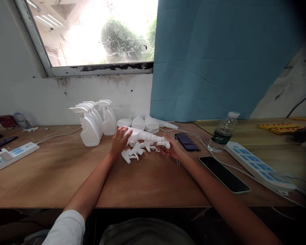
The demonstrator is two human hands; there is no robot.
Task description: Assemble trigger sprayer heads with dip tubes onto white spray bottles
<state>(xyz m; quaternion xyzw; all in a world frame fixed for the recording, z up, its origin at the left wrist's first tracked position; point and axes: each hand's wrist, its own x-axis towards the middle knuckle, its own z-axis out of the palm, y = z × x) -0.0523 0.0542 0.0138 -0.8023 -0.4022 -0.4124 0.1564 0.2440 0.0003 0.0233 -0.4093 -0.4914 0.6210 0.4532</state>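
As the head view shows, the person works with both hands on a white bottle (142,135) held on its side above the table (148,185), its base end to the left and its neck pointing right. The step in hand looks like fitting a trigger head (165,143) to that neck. Whether the head is already seated or only pressed against the opening is too small to make out. The move now seems to call for keeping neck and head in line, with the left hand steadying the body while the right pushes or turns the head; a tilt between them could make it catch crookedly.

The left hand (121,137) lies over the base end, its fingers bent around the body and gripping it from above. The right hand (170,147) is at the other end, thumb and fingers closed around the trigger head, so the bottle spans the gap between the two hands, its neck just beside the right fingertips.

Below the bottle, loose trigger heads (134,152) lie in a small heap near both hands. Finished-looking spray bottles (89,126) stand upright to the left, and more white bottles (138,122) lie behind, near the wall. To the right are a phone (224,174) and a water bottle (220,136).
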